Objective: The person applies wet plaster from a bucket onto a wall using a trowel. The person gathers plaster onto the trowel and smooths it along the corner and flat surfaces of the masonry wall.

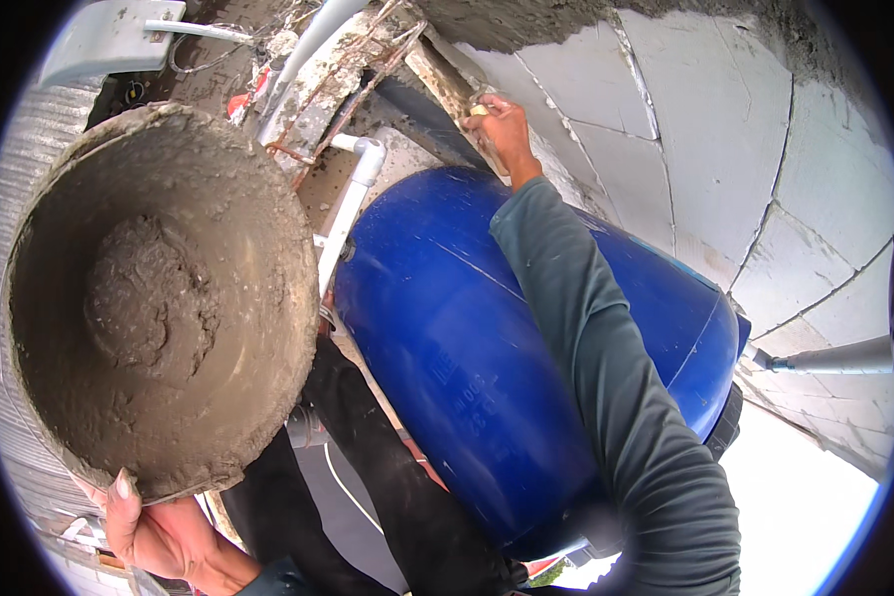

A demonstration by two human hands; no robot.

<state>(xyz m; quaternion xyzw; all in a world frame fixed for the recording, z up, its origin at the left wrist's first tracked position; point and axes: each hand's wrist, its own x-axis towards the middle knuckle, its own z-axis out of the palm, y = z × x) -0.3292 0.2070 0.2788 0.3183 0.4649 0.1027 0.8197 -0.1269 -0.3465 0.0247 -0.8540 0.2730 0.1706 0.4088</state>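
Note:
My left hand grips the near rim of a round, mortar-crusted bucket, thumb over the edge. A lump of wet grey mortar lies at its bottom. My right arm reaches across a big blue plastic tank. Beyond the tank, my right hand is closed round the pale yellow handle of what looks like a plastering float. Its long, mortar-smeared board is against or close to the foot of the block wall; contact cannot be made out.
A wall of pale blocks rises at the right, with wet mortar along its top in view. White pipe stands between bucket and tank. Rusty bars stick out at the back. Corrugated sheeting runs along the left.

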